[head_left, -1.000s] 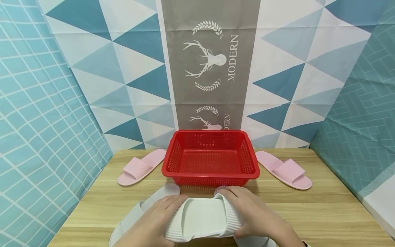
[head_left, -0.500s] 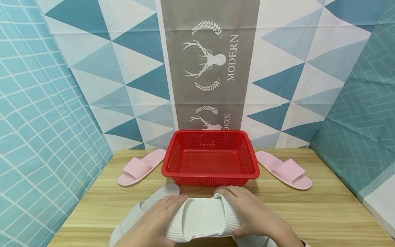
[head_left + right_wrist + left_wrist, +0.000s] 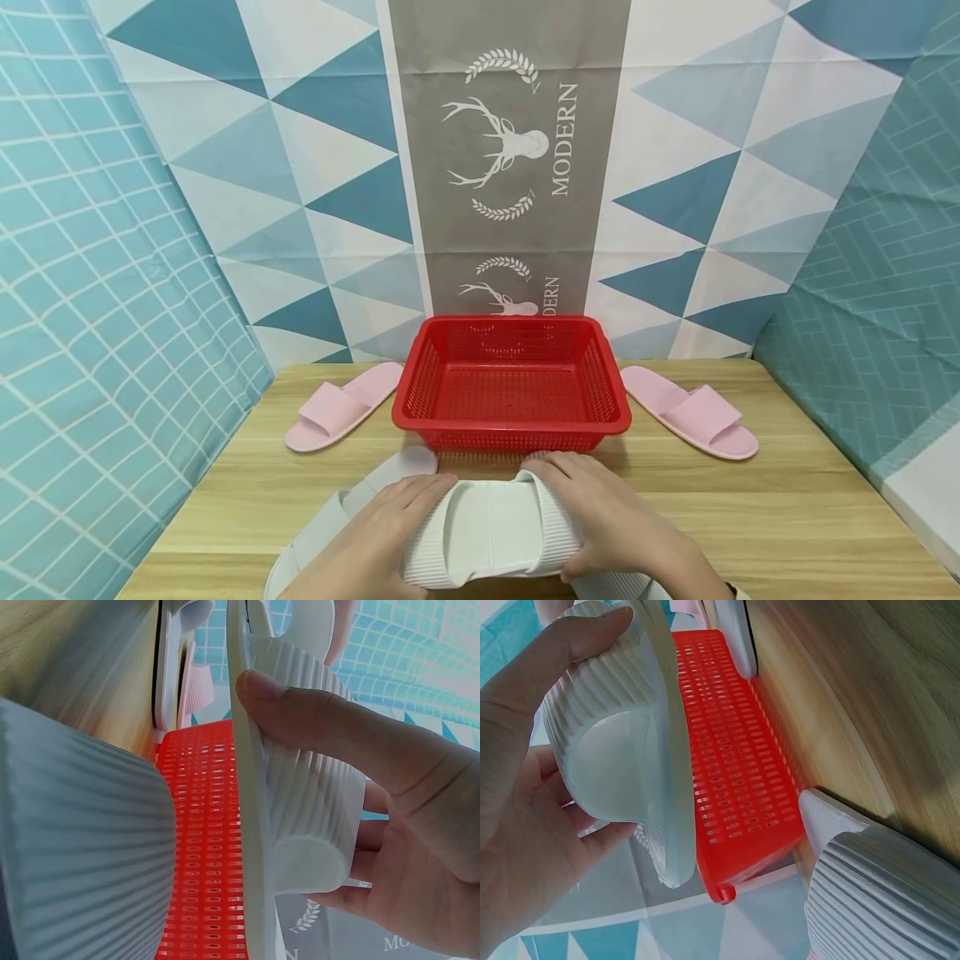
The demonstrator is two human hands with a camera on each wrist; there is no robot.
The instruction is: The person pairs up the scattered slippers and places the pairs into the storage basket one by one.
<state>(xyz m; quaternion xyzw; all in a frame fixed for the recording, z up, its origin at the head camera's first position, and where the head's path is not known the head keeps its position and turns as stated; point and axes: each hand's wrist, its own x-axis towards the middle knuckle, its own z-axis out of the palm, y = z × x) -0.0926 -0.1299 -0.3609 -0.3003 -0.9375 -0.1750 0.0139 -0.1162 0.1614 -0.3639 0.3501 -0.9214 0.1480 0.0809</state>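
Note:
In the head view, a pair of white slippers with ribbed straps (image 3: 491,525) is held side by side low in front of me. My left hand (image 3: 375,533) grips the left slipper by its strap (image 3: 604,690). The right slipper's strap (image 3: 304,772) is in the grasp of my right hand (image 3: 611,525), its thumb lying across the ribs. Both slippers are raised over the table, their soles towards it. Beneath my left forearm lies a grey slipper (image 3: 315,529), partly covered. A second grey slipper (image 3: 618,586) is mostly hidden under my right hand.
Behind the slippers stands a red perforated basket (image 3: 510,392). Pink slippers lie on either side of it, one at the left (image 3: 341,408) and one at the right (image 3: 693,412). All rest on a wooden table (image 3: 787,517), with patterned cloth walls (image 3: 322,150) around it.
My right hand and the slipper it holds have shifted very slightly to the left. Everything else looks still.

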